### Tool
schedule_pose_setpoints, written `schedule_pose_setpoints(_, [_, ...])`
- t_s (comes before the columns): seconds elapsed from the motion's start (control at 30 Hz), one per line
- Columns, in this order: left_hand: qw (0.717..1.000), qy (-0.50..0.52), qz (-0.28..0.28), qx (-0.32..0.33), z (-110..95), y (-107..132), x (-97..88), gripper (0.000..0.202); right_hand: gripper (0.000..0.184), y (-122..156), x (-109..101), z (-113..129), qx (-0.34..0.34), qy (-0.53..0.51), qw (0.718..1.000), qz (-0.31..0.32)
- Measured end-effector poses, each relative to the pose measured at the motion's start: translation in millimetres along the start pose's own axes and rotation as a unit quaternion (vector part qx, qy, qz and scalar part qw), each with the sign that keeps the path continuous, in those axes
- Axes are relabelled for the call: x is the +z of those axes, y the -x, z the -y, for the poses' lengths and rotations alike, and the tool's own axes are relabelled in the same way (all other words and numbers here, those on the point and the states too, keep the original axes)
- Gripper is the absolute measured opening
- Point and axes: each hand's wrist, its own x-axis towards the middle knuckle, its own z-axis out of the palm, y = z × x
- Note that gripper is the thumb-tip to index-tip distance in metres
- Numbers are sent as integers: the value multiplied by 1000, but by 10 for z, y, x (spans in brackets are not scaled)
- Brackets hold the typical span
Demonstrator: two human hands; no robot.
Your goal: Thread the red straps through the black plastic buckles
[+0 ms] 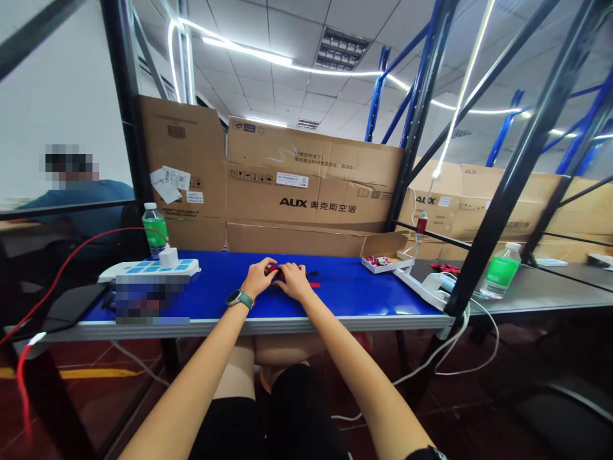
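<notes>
My left hand (pixel 260 276) and my right hand (pixel 293 281) meet over the middle of the blue tabletop (pixel 354 291). Fingers of both are closed around a small red and black piece (pixel 278 275), mostly hidden by them, so its kind cannot be made out. Just right of my right hand lie a flat red strip (pixel 315 285) and some small black bits (pixel 313 273). A watch with a green band (pixel 246 299) is on my left wrist.
An open white box (pixel 378 265) with small pink and red pieces stands at the back right. A power strip (pixel 129 269) and a water bottle (pixel 156 231) are at the left. Cardboard (pixel 311 185) walls the back. A rack post (pixel 483 185) rises right. A person (pixel 81 191) sits left.
</notes>
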Motion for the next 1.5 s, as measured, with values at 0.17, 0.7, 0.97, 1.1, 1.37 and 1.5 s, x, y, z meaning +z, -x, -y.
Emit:
schedule_pose_setpoints(0.17, [999,1,-22,-25,-12,-10,-12,17,28,-24,42,15,24,29,999,15])
schedule_pose_setpoints(0.7, [865,-49,-454,-207,117,30,-392,34,38,84,-68,-119,95,31,995,-12])
schedule_pose_setpoints(0.97, [952,159,-250,-83,-6,-29,-219,32,38,65,-77,64,-51,-102,992,44])
schedule_pose_setpoints(1.1, [943,132,-298,-71,-4,-25,-244,24,32,68,-116,103,-66,-176,981,51])
schedule_pose_setpoints(1.37, [930,17,-350,-114,70,-14,-277,27,28,90,-127,88,-34,-314,948,37])
schedule_pose_setpoints(1.5, [982,-29,-160,-98,205,-4,-128,47,42,75,-74,42,2,-332,943,20])
